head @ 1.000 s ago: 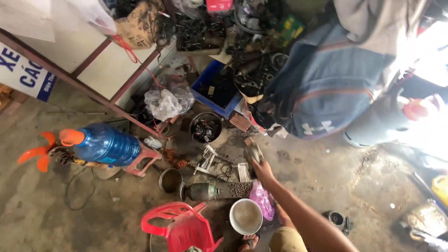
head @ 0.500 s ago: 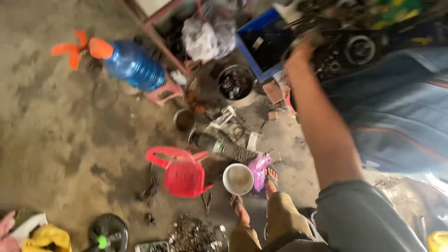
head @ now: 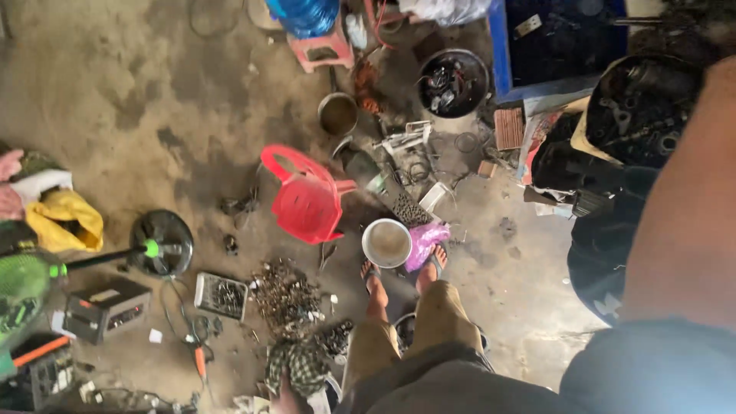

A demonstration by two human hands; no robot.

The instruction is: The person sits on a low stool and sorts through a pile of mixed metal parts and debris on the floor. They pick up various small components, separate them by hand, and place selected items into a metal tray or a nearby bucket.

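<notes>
I stand on a dirty concrete floor; my two sandalled feet [head: 402, 270] and tan trousers [head: 414, 337] show at the bottom middle. My right forearm [head: 686, 207] fills the right side and reaches up toward a pile of dark engine parts [head: 640, 107] at the top right. Its hand is blurred at the frame corner, so its grip is unclear. My left hand is out of sight. A round metal bowl [head: 386, 243] and a pink bag [head: 424, 241] lie just in front of my toes.
A red plastic stool [head: 307, 195] lies tipped left of the bowl. Scrap metal bits [head: 287, 295], a small tray [head: 221, 295], a checkered cloth [head: 299, 366], a round black fan base [head: 161, 241] and boxes lie lower left. A blue crate [head: 502, 54] and a pan of parts [head: 452, 80] are at the top.
My view has swung further down and toward my feet. My right arm now fills the right side, stretched higher toward the engine parts, and its hand has slid to the corner.
</notes>
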